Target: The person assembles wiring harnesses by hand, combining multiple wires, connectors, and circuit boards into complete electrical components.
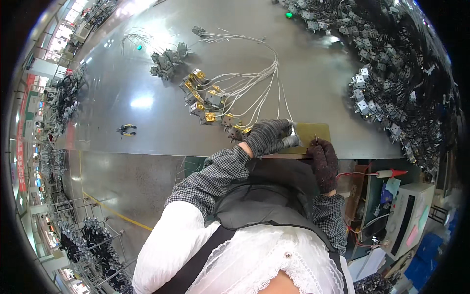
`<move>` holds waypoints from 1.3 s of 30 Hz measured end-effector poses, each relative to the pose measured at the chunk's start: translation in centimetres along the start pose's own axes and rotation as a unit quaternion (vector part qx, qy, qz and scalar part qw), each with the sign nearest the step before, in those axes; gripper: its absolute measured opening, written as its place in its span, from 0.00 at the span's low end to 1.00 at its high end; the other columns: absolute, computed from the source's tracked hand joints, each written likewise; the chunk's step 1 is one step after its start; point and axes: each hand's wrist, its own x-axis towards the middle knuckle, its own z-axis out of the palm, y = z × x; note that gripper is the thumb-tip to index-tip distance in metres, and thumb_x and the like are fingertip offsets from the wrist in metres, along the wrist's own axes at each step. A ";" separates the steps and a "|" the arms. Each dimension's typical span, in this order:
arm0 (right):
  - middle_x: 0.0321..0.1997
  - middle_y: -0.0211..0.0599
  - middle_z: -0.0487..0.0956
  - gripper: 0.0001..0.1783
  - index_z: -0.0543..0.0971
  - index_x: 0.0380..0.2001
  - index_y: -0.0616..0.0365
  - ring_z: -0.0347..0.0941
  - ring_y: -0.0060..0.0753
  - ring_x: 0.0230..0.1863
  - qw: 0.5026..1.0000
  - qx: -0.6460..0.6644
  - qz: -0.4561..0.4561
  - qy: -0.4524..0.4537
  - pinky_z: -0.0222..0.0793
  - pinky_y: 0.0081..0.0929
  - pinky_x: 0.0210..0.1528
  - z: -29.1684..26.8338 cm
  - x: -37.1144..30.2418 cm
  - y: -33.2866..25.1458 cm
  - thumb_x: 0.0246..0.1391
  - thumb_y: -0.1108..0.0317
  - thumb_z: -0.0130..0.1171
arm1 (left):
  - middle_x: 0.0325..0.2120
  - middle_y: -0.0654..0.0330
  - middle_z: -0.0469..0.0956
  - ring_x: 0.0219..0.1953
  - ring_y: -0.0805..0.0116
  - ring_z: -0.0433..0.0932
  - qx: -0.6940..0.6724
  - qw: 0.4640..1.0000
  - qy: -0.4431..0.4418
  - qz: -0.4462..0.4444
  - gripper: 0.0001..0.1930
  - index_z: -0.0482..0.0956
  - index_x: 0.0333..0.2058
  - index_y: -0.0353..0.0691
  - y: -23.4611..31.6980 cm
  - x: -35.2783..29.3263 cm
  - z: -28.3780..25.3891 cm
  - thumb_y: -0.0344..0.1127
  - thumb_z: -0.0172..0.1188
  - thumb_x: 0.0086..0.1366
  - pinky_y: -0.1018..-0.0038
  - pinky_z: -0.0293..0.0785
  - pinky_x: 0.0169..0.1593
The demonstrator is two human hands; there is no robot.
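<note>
My left hand, in a grey knitted glove, is closed at the front edge of the metal table. Thin white wires run down into its fingers, and a small pale piece shows at the fingertips. My right hand, in a dark maroon glove, is closed at the right part of a yellow-green mat. A thin tip sticks up from its fingers; what it belongs to is too small to tell. Left of my left hand lie several grey connector blocks with brass-coloured parts, their white wires looping away and back.
Plain grey connectors lie farther back. Yellow-handled pliers rest at the left near the edge. A large heap of black-wired connectors covers the right side. Below the table, at right, are a red-tipped tool and a pale box-shaped device.
</note>
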 end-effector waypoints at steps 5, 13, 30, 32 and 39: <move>0.37 0.34 0.81 0.19 0.77 0.54 0.64 0.75 0.23 0.34 1.000 -0.004 -0.008 -0.003 0.71 0.22 0.37 0.5 -0.1 -0.8 0.69 0.60 0.53 | 0.42 0.57 0.86 0.47 0.66 0.85 -0.186 0.973 -0.086 -0.108 0.20 0.79 0.55 0.40 -1.4 0.3 -0.3 0.46 0.64 0.71 0.67 0.80 0.55; 0.39 0.38 0.83 0.21 0.77 0.55 0.65 0.80 0.27 0.34 0.998 -0.043 0.035 -0.009 0.72 0.23 0.37 -0.6 -0.5 0.1 0.69 0.60 0.52 | 0.43 0.57 0.85 0.48 0.70 0.83 -0.189 0.973 -0.106 -0.076 0.19 0.79 0.53 0.33 -2.8 0.7 -0.3 0.44 0.61 0.74 0.69 0.79 0.56; 0.43 0.41 0.85 0.16 0.79 0.54 0.60 0.84 0.36 0.44 0.983 -0.148 -0.102 -0.037 0.79 0.31 0.46 -0.5 0.0 -1.2 0.67 0.67 0.58 | 0.42 0.53 0.83 0.43 0.54 0.85 0.098 0.994 -0.045 0.034 0.28 0.79 0.54 0.42 1.0 1.2 0.7 0.52 0.72 0.61 0.62 0.81 0.48; 0.46 0.45 0.86 0.15 0.81 0.52 0.57 0.84 0.45 0.46 0.917 -0.328 -0.224 -0.037 0.79 0.37 0.51 -0.6 -0.1 -2.6 0.63 0.69 0.61 | 0.42 0.53 0.82 0.43 0.52 0.85 0.129 0.990 -0.023 0.056 0.29 0.79 0.54 0.42 1.5 1.2 1.6 0.52 0.73 0.59 0.61 0.81 0.47; 0.45 0.47 0.86 0.14 0.83 0.49 0.54 0.84 0.51 0.45 0.872 -0.429 -0.229 -0.052 0.80 0.42 0.49 -0.3 0.1 -4.9 0.60 0.69 0.62 | 0.43 0.53 0.80 0.44 0.51 0.84 0.122 0.992 0.005 0.043 0.30 0.79 0.52 0.44 1.5 1.2 3.0 0.52 0.76 0.55 0.58 0.79 0.46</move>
